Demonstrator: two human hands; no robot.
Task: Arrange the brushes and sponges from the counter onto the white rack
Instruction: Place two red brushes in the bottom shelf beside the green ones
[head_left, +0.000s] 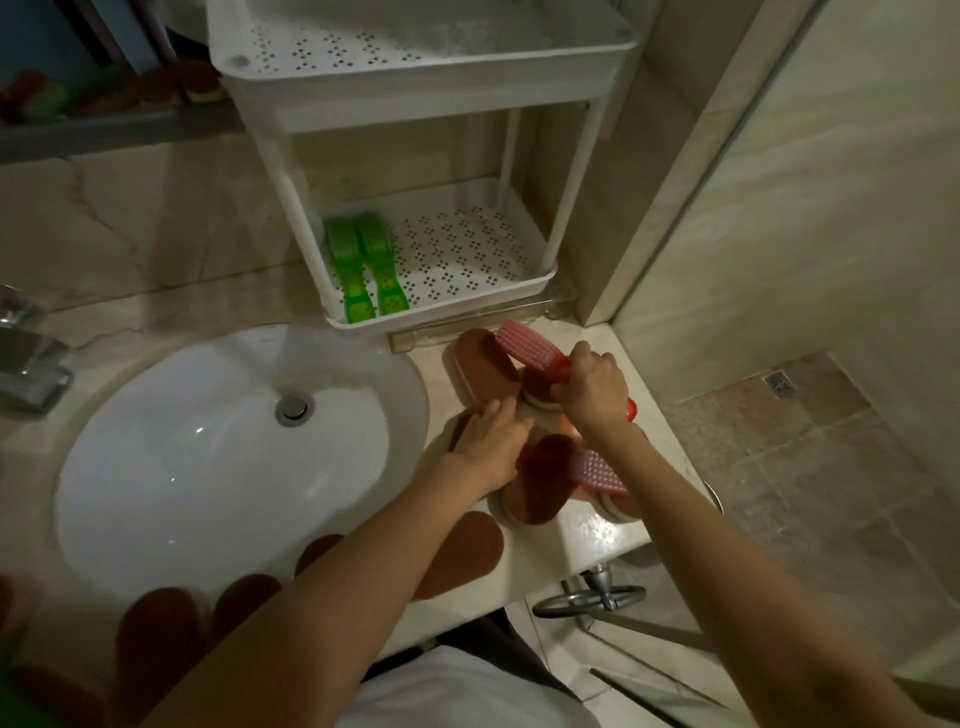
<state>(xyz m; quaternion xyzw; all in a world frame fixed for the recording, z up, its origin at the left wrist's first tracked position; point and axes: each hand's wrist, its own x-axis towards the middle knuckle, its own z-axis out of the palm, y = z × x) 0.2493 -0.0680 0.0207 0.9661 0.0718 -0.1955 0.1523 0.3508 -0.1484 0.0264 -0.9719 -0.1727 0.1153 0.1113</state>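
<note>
Red brush (524, 345) in right hand (595, 387), above counter (582, 540).

The lower shelf (467, 249) of the white rack (431, 104) lay mostly bare; only two green brushes (363, 265) filled its left side. The upper shelf (415, 57) hung low above it, and thin posts (571, 176) stood at the corners, leaving the front open. On the counter (587, 535), brown sponges (485, 364) and a pink brush (597, 470) crowded the strip between sink (156, 467) and edge.
</note>
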